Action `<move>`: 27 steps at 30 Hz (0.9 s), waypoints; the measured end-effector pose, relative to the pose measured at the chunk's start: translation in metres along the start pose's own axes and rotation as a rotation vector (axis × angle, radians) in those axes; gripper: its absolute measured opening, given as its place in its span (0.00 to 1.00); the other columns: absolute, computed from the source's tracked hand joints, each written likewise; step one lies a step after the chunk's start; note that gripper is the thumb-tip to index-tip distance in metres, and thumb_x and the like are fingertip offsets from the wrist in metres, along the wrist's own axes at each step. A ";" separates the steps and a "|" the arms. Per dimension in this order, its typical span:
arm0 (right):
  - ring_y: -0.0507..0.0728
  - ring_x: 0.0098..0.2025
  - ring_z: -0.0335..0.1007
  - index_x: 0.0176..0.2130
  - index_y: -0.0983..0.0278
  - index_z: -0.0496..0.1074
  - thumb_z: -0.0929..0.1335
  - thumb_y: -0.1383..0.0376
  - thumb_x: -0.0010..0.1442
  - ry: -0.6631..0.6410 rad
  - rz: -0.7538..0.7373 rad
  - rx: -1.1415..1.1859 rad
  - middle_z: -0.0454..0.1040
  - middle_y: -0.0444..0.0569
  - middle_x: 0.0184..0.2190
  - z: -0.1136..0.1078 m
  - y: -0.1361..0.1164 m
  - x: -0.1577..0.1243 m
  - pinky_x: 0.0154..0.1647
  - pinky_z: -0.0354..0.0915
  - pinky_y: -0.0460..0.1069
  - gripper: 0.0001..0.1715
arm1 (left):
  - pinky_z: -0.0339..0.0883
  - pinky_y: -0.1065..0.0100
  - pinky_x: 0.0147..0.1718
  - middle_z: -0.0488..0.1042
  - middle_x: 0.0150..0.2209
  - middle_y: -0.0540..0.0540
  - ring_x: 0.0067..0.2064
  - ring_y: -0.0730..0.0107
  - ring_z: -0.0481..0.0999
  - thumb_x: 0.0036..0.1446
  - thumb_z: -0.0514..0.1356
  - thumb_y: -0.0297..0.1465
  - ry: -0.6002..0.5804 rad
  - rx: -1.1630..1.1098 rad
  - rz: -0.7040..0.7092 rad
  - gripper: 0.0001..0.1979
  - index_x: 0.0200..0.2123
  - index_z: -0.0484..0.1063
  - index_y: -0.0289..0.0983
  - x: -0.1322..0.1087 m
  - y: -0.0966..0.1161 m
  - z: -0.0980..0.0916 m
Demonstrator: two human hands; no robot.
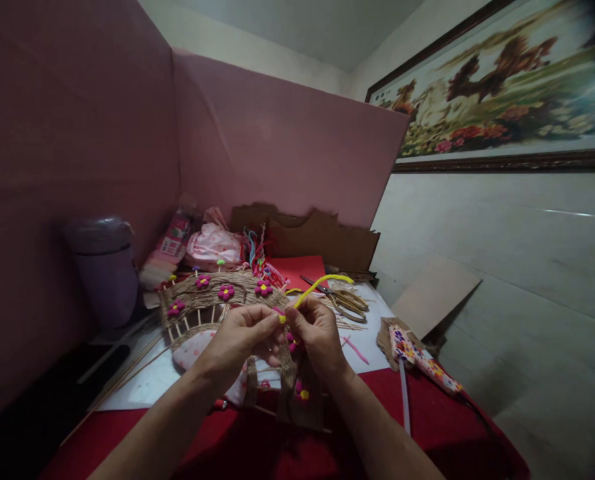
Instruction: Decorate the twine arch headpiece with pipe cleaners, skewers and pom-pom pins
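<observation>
A yellow fuzzy strip (322,283) rises from the pinched fingers of my right hand (320,333) and curves to the right. Thumb and forefinger of my left hand (250,333) are pressed together at a small pink and yellow piece beside it. Both hands nearly touch at the fingertips. Beneath and behind them is a woven twine piece (237,280) with thin sticks, an arched upper part and a strip running down toward me. Magenta flowers with yellow centres (226,292) are fixed on it.
Scissors (347,303) lie right of the woven piece, near red paper (302,268) and a pink strip (356,350). A flower-patterned glue gun (427,363) rests on cardboard at the right. A purple bin (105,273) stands left; torn cardboard (322,237) is at the back.
</observation>
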State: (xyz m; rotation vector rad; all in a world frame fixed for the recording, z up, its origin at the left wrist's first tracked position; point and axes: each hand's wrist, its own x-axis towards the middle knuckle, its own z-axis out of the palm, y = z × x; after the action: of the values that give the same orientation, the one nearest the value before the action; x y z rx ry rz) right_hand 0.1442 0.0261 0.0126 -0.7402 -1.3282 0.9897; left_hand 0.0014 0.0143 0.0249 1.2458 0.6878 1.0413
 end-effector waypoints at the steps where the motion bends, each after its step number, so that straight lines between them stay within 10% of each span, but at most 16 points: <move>1: 0.47 0.19 0.52 0.25 0.64 0.65 0.70 0.57 0.51 0.027 -0.022 -0.024 0.61 0.38 0.18 0.000 0.001 0.000 0.19 0.52 0.43 0.15 | 0.67 0.72 0.20 0.72 0.23 0.47 0.21 0.75 0.70 0.47 0.64 0.40 0.031 -0.011 -0.001 0.15 0.26 0.71 0.32 0.000 0.000 0.001; 11: 0.50 0.26 0.63 0.29 0.64 0.69 0.68 0.63 0.54 0.031 -0.199 -0.138 0.68 0.43 0.24 0.000 0.005 -0.001 0.28 0.60 0.45 0.06 | 0.67 0.72 0.20 0.69 0.22 0.50 0.21 0.77 0.67 0.48 0.63 0.39 0.086 0.037 0.042 0.14 0.27 0.71 0.32 0.001 0.001 0.002; 20: 0.49 0.25 0.55 0.25 0.63 0.63 0.67 0.64 0.56 -0.084 -0.166 -0.192 0.61 0.40 0.22 -0.001 0.000 -0.002 0.26 0.55 0.45 0.10 | 0.66 0.73 0.17 0.66 0.20 0.52 0.19 0.77 0.67 0.51 0.61 0.38 -0.141 0.082 0.019 0.13 0.24 0.68 0.33 -0.002 0.002 -0.005; 27: 0.49 0.24 0.55 0.26 0.63 0.63 0.66 0.60 0.57 0.054 -0.185 -0.239 0.60 0.40 0.22 -0.001 0.007 0.000 0.25 0.56 0.45 0.12 | 0.68 0.72 0.21 0.73 0.24 0.46 0.22 0.75 0.70 0.47 0.64 0.41 0.034 0.014 -0.019 0.16 0.27 0.71 0.31 0.001 -0.001 0.001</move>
State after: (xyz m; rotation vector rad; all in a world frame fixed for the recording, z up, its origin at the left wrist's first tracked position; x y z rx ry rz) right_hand 0.1440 0.0289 0.0065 -0.8015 -1.4542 0.6666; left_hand 0.0027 0.0153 0.0243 1.2334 0.7332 1.0455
